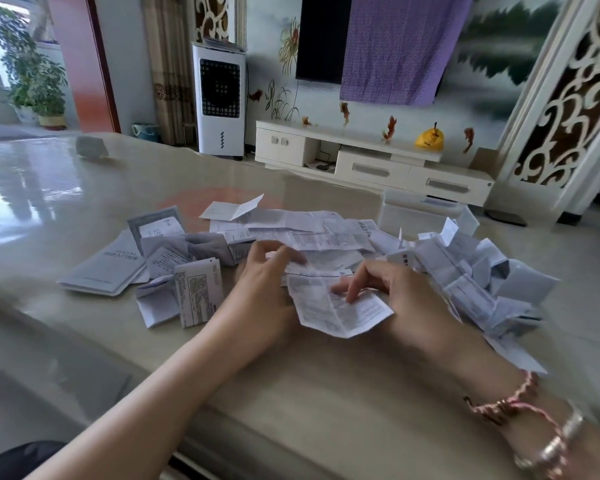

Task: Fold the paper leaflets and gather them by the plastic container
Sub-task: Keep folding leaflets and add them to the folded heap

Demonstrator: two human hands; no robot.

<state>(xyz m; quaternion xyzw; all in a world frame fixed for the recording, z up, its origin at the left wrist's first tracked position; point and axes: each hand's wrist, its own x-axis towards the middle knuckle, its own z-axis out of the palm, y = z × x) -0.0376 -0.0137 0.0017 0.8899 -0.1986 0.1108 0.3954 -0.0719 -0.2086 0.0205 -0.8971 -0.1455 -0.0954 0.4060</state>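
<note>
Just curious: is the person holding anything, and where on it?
Both hands hold one printed leaflet: left hand at its upper left, right hand on its top.

Printed white paper leaflets [326, 237] lie scattered, creased and partly folded; a translucent plastic container [413, 213] stands upright behind them.
</note>
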